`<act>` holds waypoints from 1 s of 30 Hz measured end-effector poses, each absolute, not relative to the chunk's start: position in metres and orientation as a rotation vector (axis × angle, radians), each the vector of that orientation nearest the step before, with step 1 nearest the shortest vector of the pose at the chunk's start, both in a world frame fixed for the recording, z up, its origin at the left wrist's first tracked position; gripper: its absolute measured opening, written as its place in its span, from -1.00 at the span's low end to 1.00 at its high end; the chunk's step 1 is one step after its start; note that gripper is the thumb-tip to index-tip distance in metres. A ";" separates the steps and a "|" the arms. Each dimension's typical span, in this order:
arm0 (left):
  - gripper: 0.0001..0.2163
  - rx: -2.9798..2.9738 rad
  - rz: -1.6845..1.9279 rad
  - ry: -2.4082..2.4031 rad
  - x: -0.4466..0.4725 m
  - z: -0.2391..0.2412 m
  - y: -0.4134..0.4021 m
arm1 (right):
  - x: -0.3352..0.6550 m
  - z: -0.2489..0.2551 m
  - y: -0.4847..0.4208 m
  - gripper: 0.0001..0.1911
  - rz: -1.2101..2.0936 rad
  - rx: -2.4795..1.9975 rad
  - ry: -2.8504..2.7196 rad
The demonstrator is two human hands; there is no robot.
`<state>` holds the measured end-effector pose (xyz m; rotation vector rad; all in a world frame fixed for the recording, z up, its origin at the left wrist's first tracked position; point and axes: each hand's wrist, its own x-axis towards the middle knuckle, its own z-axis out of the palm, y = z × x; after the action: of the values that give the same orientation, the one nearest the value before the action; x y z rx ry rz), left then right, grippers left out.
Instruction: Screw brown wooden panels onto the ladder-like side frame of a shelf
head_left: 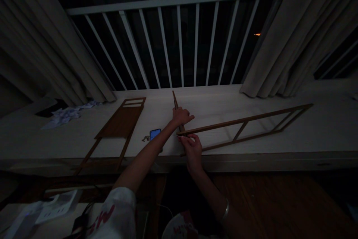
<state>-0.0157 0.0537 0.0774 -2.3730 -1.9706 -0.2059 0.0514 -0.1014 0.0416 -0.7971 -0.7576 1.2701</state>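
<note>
On a pale ledge (223,101) below a white railing, my left hand (181,115) is closed round a thin wooden strip (175,100) that runs away toward the railing. My right hand (190,148) pinches the near left end of a long wooden ladder-like frame (246,127) that lies across the ledge to the right. The strip and the frame's end meet between my two hands. A second wooden frame with a solid panel (120,123) lies to the left, partly overhanging the ledge's front edge.
A phone with a lit blue screen (154,134) and a small set of keys (145,138) lie beside my left forearm. Crumpled paper (65,114) sits far left. Curtains (293,37) hang at both sides. White boxes (53,209) lie low at left. The room is dark.
</note>
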 end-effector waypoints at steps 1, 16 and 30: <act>-0.56 -2.374 -0.206 -1.971 -0.016 0.078 0.054 | 0.052 0.041 -0.102 -0.70 1.248 -0.814 -0.784; -0.55 -2.382 -0.228 -1.970 -0.018 0.077 0.055 | 0.067 0.034 -0.102 -0.86 0.754 -1.077 -1.353; -0.56 -2.392 -0.244 -1.983 -0.017 0.078 0.052 | 0.072 0.025 -0.092 -0.70 1.177 -0.837 -1.417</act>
<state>-0.0169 0.0522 0.0779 -2.3922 -1.9826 -0.2437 0.0718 -0.0919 0.0254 -0.8374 -1.4172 1.1775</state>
